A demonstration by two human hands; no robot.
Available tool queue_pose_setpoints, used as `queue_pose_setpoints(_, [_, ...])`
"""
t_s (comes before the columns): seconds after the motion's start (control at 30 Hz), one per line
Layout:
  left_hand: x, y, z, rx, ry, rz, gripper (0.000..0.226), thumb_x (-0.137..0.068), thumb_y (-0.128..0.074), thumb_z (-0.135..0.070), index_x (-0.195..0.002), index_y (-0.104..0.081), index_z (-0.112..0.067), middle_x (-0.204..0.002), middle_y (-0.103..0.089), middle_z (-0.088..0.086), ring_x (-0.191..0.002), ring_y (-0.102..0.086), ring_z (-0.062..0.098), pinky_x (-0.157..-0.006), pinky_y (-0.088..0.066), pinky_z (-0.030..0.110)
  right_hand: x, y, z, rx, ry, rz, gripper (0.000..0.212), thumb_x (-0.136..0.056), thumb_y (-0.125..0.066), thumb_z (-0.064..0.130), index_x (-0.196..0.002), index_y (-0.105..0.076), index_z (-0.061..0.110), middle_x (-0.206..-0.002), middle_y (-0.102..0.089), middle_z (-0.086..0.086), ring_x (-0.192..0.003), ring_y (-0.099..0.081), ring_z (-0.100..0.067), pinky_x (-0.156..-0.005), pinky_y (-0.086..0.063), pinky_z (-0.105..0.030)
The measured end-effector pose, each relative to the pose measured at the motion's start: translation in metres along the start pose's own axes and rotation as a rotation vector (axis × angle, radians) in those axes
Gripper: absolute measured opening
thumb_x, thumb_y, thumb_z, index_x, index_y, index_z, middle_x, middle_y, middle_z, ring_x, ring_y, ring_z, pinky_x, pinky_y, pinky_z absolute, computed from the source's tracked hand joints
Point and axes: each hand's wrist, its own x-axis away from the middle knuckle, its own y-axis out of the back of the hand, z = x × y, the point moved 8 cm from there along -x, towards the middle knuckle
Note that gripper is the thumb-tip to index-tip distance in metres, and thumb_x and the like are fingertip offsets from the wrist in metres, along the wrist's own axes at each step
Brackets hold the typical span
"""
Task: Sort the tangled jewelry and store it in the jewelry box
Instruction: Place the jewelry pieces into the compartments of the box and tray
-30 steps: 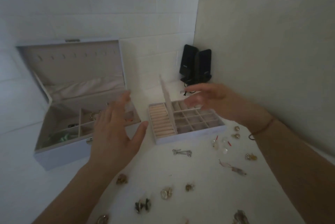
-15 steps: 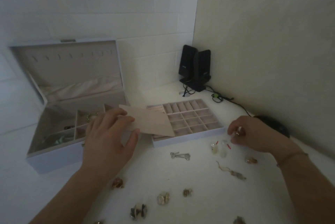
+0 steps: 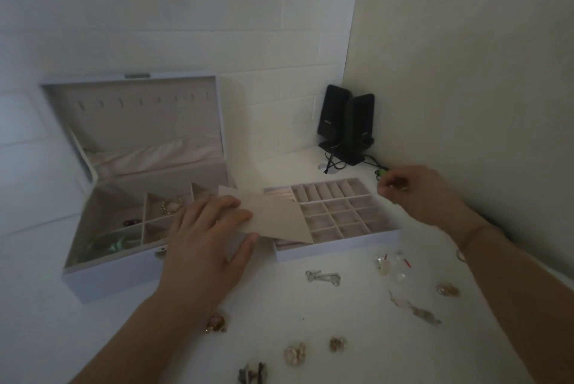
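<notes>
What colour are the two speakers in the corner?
Black. The speakers show best in the head view.

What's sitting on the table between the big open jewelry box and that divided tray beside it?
In the head view, the left hand holds a beige flat flap spanning the gap between the pale lidded jewelry box and the pale compartment tray.

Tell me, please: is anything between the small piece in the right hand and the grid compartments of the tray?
Nothing visible blocks it. The right hand pinches a small piece above the tray. The beige flap, held by the left hand, covers only the tray's left part; the grid compartments lie open.
</notes>
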Motion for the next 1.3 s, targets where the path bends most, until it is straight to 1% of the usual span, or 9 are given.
queue_pose_setpoints(0.1, [-0.002, 0.0, 0.002, 0.023, -0.021, 0.0, 0.036, -0.086, -0.056, -0.044, -0.104, -0.072, -0.018, -0.116, -0.064, 0.002, -0.109, -0.057, 0.033, -0.096, -0.043, 0.049, -0.028, -0.03, 0.008, 0.031, 0.044, 0.084, 0.003, -0.083, -0.068, 0.011, -0.083, -0.071, 0.014, -0.078, -0.063, 0.003, -0.069, -0.057, -0.008, -0.065, -0.038, -0.007])
queue_pose_setpoints(0.23, [-0.002, -0.002, 0.004, 0.049, -0.027, 0.022, 0.036, -0.086, -0.056, -0.044, -0.103, -0.073, -0.018, -0.116, -0.063, 0.002, -0.108, -0.056, 0.03, -0.097, -0.043, 0.044, -0.046, -0.059, -0.004, 0.107, 0.031, 0.12, 0.009, -0.084, -0.069, 0.014, -0.092, -0.072, 0.01, -0.096, -0.065, -0.003, -0.084, -0.057, -0.013, -0.079, -0.038, -0.019])
queue_pose_setpoints(0.43, [-0.004, -0.003, 0.002, 0.049, -0.06, 0.031, 0.035, -0.088, -0.055, -0.041, -0.103, -0.073, -0.015, -0.115, -0.065, 0.004, -0.105, -0.057, 0.031, -0.095, -0.042, 0.042, -0.036, -0.054, -0.001, 0.097, 0.11, 0.13, 0.014, -0.088, -0.065, 0.019, -0.1, -0.069, 0.013, -0.092, -0.059, 0.002, -0.08, -0.053, -0.01, -0.076, -0.042, -0.022])
queue_pose_setpoints(0.57, [-0.006, -0.003, 0.002, 0.017, -0.127, 0.033, 0.034, -0.091, -0.053, -0.039, -0.102, -0.073, -0.014, -0.113, -0.067, 0.006, -0.103, -0.06, 0.034, -0.095, -0.044, 0.042, -0.008, -0.019, 0.007, 0.079, 0.109, 0.047, 0.011, -0.086, -0.067, 0.016, -0.095, -0.07, 0.02, -0.088, -0.06, 0.007, -0.075, -0.056, -0.016, -0.072, -0.041, -0.021])
queue_pose_setpoints(0.67, [-0.007, -0.003, 0.003, 0.015, -0.137, 0.028, 0.036, -0.091, -0.052, -0.04, -0.1, -0.074, -0.013, -0.112, -0.067, 0.006, -0.103, -0.061, 0.033, -0.096, -0.044, 0.04, 0.042, 0.0, 0.013, 0.148, 0.128, 0.29, 0.024, -0.083, -0.069, 0.014, -0.084, -0.066, 0.038, -0.078, -0.065, 0.013, -0.066, -0.06, -0.011, -0.062, -0.042, -0.016])
queue_pose_setpoints(0.77, [-0.009, -0.003, 0.003, 0.024, -0.139, 0.027, 0.036, -0.09, -0.053, -0.04, -0.1, -0.074, -0.013, -0.112, -0.068, 0.007, -0.102, -0.062, 0.035, -0.093, -0.045, 0.042, 0.083, -0.007, 0.004, 0.241, 0.095, 0.504, 0.026, -0.082, -0.07, 0.019, -0.09, -0.064, 0.042, -0.086, -0.063, 0.019, -0.072, -0.06, -0.005, -0.066, -0.042, -0.011])
queue_pose_setpoints(1.03, [-0.009, -0.003, 0.007, 0.042, -0.114, 0.034, 0.054, -0.095, -0.039, -0.055, -0.102, -0.074, -0.014, -0.114, -0.067, 0.005, -0.104, -0.059, 0.032, -0.095, -0.041, 0.037, 0.081, -0.025, -0.011, 0.245, 0.047, 0.371, 0.006, -0.088, -0.064, 0.016, -0.093, -0.067, 0.019, -0.086, -0.058, 0.007, -0.073, -0.05, -0.001, -0.064, -0.041, -0.005])
queue_pose_setpoints(1.17, [-0.01, 0.0, 0.004, 0.053, -0.133, 0.009, 0.056, -0.096, -0.039, -0.056, -0.099, -0.075, -0.013, -0.111, -0.067, 0.007, -0.101, -0.059, 0.032, -0.094, -0.04, 0.034, 0.083, -0.021, -0.001, 0.099, 0.159, 0.306, 0.027, -0.084, -0.069, 0.019, -0.096, -0.06, 0.041, -0.084, -0.061, 0.016, -0.072, -0.058, -0.007, -0.071, -0.053, -0.026])
queue_pose_setpoints(1.3, [-0.01, 0.001, 0.003, 0.058, -0.135, 0.011, 0.052, -0.094, -0.043, -0.054, -0.099, -0.075, -0.013, -0.111, -0.067, 0.006, -0.101, -0.057, 0.029, -0.092, -0.041, 0.035, 0.087, -0.028, 0.004, 0.144, 0.268, 0.379, 0.032, -0.085, -0.068, 0.022, -0.107, -0.063, 0.045, -0.089, -0.061, 0.021, -0.076, -0.058, -0.006, -0.072, -0.05, -0.02])
